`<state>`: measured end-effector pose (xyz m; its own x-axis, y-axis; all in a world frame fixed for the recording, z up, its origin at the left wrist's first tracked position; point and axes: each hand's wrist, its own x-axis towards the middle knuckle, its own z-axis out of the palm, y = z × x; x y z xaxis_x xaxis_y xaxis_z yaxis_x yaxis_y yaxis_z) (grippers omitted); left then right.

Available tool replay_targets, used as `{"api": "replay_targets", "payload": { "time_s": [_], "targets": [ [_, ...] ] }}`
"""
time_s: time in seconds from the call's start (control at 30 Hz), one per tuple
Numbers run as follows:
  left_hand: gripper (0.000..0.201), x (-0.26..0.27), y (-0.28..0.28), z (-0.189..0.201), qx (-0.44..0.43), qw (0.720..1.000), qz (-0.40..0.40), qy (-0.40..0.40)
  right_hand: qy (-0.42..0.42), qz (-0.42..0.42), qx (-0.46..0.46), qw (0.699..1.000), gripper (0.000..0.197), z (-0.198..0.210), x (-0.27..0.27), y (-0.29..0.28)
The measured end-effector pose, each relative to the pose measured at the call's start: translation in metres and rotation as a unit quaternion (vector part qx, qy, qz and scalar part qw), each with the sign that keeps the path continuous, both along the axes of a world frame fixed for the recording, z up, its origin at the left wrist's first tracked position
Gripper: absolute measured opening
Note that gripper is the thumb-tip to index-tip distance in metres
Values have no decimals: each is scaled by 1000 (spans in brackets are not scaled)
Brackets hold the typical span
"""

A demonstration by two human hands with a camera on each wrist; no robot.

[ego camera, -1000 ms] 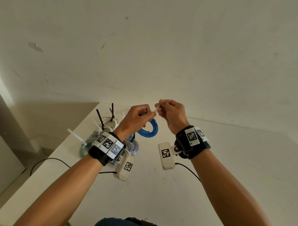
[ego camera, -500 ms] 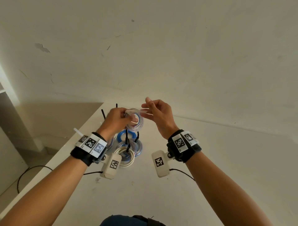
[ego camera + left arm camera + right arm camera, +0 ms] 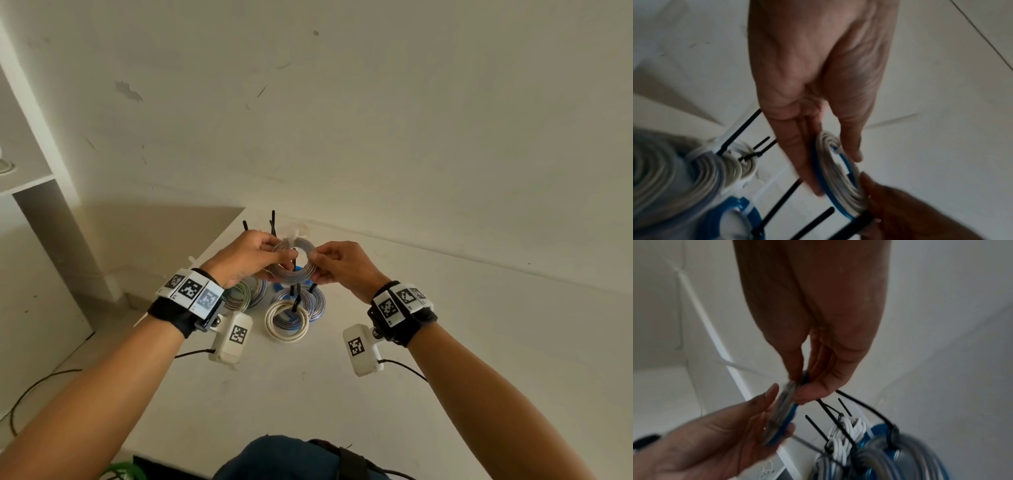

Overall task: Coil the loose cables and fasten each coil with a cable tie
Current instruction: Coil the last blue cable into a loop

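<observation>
— Head view: half a second ago your right hand (image 3: pixel 346 269) was open beside the coil (image 3: pixel 293 263); now both hands pinch its rim, left hand (image 3: pixel 248 258) at 9 o'clock, right at 3.
— So what next?
— Tying, I'd judge. You hold it above the tied coils (image 3: pixel 287 318), its opening facing you, no long axis

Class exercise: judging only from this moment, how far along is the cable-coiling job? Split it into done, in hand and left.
Done: several tied coils lie on the white table, including a cream coil with a black tie. In hand: the left hand and right hand hold a grey-and-blue coil above the pile; whether it is tied is unclear. Left: no loose cables visible.
</observation>
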<state>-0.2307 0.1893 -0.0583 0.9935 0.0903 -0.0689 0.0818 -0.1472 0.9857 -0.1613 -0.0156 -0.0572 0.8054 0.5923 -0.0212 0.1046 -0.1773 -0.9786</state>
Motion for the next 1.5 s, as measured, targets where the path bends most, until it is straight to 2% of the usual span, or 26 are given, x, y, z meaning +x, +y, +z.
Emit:
{"api": "replay_targets", "payload": {
  "time_s": [0.13, 0.27, 0.4, 0.53, 0.63, 0.73, 0.83, 0.93, 1.03, 1.1, 1.2, 1.3, 1.4, 1.5],
  "targets": [
    [33, 2, 5, -16, -110, 993, 24, 42, 60, -46, 10, 997, 26, -7, 2, -3],
    [29, 3, 3, -28, -107, 992, 27, 65, 1, -76, -48, 996, 24, -15, 6, -5],
    [18, 5, -1, -34, -123, 989, 61, 58, 7, -117, -70, 991, 20, -27, 13, -2],
    [27, 6, 3, -42, -85, 991, 89, 57, -61, -111, -132, 983, 16, -35, 9, 3],
    [27, 3, 8, -49, -34, 992, 99, 74, -62, -97, -140, 983, 13, -36, 5, 7],
    [29, -2, 8, -43, -47, 991, 107, 59, -44, -110, -110, 987, 11, -29, 4, 9],
    [29, 1, 4, -16, -62, 993, 95, -10, -55, -142, -42, 987, 11, -7, 11, 6],
    [24, 16, -10, 9, -9, 994, 97, -50, -84, -179, -15, 980, 14, 10, 26, -7],
    [27, 35, -34, 11, 109, 993, 34, -5, -79, -224, -55, 970, 14, -6, 42, -28],
    [26, 45, -51, 3, 225, 973, -41, 42, -82, -243, -112, 960, 12, -28, 48, -44],
    [39, 50, -77, -8, 397, 911, -99, 56, -65, -239, -192, 950, 5, -55, 47, -65],
    [47, 50, -92, -19, 482, 872, -81, 33, -41, -224, -224, 948, 13, -67, 49, -73],
    [43, 42, -96, -23, 540, 840, -56, 12, -38, -201, -253, 946, 13, -69, 45, -69],
    [36, 30, -102, -19, 637, 769, 0, -56, -101, -179, -302, 931, 14, -72, 47, -65]
  ]
}}
